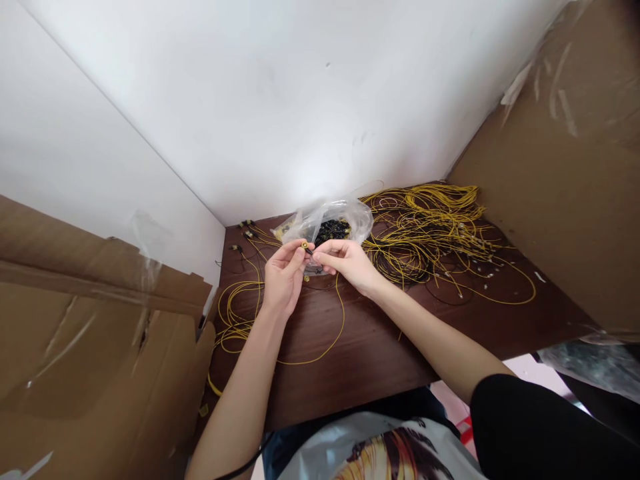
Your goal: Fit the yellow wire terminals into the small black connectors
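Observation:
My left hand [283, 275] and my right hand [345, 261] meet above the dark wooden table [370, 347]. Both pinch a small connector [305, 247] at the end of a thin yellow cable [336, 333], which loops down across the table. Just behind my fingers lies a clear plastic bag [330, 220] holding several small black parts.
A big tangle of yellow cables [430, 227] covers the table's back right. More yellow cables with dark ends [240, 293] lie at the left. Cardboard boxes stand at the left [95, 353] and right [565, 173]. White walls close the corner behind.

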### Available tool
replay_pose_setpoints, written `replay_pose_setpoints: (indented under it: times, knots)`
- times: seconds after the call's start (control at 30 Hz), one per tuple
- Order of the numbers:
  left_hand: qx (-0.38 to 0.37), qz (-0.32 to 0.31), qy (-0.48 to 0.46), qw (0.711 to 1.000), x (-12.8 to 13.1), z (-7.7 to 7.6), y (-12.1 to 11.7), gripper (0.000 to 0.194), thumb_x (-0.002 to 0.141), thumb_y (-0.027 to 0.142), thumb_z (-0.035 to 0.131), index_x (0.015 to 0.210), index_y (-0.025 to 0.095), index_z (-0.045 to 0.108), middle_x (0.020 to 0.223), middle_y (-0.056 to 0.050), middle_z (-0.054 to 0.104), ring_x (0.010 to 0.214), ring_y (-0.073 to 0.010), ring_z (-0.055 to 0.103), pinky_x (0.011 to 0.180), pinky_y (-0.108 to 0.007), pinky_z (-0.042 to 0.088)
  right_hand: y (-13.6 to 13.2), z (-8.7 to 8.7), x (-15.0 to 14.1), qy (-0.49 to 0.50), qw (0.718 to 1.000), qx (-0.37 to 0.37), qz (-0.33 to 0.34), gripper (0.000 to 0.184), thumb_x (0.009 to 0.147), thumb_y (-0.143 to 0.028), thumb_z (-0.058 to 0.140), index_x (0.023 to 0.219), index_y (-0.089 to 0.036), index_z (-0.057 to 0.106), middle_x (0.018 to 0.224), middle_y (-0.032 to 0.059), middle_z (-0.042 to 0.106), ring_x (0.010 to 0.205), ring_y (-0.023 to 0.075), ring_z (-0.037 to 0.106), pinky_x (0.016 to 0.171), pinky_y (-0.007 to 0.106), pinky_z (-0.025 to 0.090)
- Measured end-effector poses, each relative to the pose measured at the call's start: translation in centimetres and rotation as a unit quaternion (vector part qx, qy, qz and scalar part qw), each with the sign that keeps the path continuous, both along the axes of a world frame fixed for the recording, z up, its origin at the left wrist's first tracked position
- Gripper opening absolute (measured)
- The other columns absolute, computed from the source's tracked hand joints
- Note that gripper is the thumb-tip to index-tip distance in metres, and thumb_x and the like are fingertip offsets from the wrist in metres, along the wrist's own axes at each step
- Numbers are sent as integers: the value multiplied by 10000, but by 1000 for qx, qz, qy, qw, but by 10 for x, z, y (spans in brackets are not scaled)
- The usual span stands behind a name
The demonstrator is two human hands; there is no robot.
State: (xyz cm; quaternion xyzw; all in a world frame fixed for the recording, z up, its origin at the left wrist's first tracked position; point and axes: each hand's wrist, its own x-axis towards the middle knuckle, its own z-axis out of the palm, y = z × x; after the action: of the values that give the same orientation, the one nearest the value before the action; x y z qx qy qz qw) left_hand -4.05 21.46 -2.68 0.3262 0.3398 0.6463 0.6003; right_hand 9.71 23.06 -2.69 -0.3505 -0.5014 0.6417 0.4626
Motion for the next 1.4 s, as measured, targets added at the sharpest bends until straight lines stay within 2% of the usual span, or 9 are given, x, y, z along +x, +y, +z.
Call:
replay_pose_setpoints:
  times: [0.3,0.5,0.63,0.73,0.83,1.0,1.17,1.3,1.4]
  knots:
    - [7,-3,-3,1000,0,1,0,246,613,200,828,823,150,709,813,-39,717,730,-81,630,734,-198,503,1,0,0,8,1000,-2,-14,292,626,-416,780,721,-158,681,584,-9,599,520,82,476,477,216,370]
    - [0,-11,-23,1000,-3,2,0,227,631,177,816,828,154,706,822,-29,711,664,-64,610,724,-211,511,0,3,3,6,1000,13,3,238,731,-396,698,759,-161,675,672,3,641,520,64,486,454,191,330]
    - [1,-5,-50,999,-8,4,2,215,644,170,810,834,167,709,830,-13,703,671,-51,601,712,-185,504,1,3,3,-27,999,30,2,208,764,-366,659,791,-160,667,700,11,653,540,77,505,479,202,366]
    - [-10,13,-80,997,-13,7,4,203,648,171,809,826,177,711,821,-1,695,672,-50,595,705,-179,501,1,1,5,-96,991,92,-19,151,786,-297,625,829,-156,656,692,12,640,573,99,530,534,228,414]
    - [-11,30,-109,994,-19,11,6,120,708,184,771,807,202,706,816,19,686,688,-52,592,706,-176,498,1,-2,7,-215,955,203,-16,64,784,-184,596,809,-150,644,704,13,614,595,109,533,571,239,424]
    - [15,32,-183,982,-33,18,6,80,848,216,641,789,238,688,830,56,678,690,-29,571,700,-138,481,-1,-8,9,-386,858,339,18,121,787,-73,552,838,-127,648,829,50,593,703,130,552,671,252,438]
    - [67,56,-177,980,-42,20,6,145,890,228,586,780,263,674,865,69,676,697,-17,563,706,-121,469,-4,-10,8,-475,803,359,41,152,830,-92,545,909,-140,666,934,82,610,875,190,572,770,285,437]
    - [68,46,-202,976,-43,20,6,115,883,220,593,801,252,667,815,71,667,709,-7,571,718,-99,466,-5,-9,8,-506,783,357,49,173,859,-132,541,956,-149,683,971,94,616,920,213,574,782,304,439]
    - [39,43,-227,972,-43,21,6,247,948,213,470,798,223,665,801,49,658,689,-2,579,704,-94,469,-5,-10,7,-516,776,358,52,182,872,-150,535,966,-149,691,973,100,615,926,220,572,779,312,437]
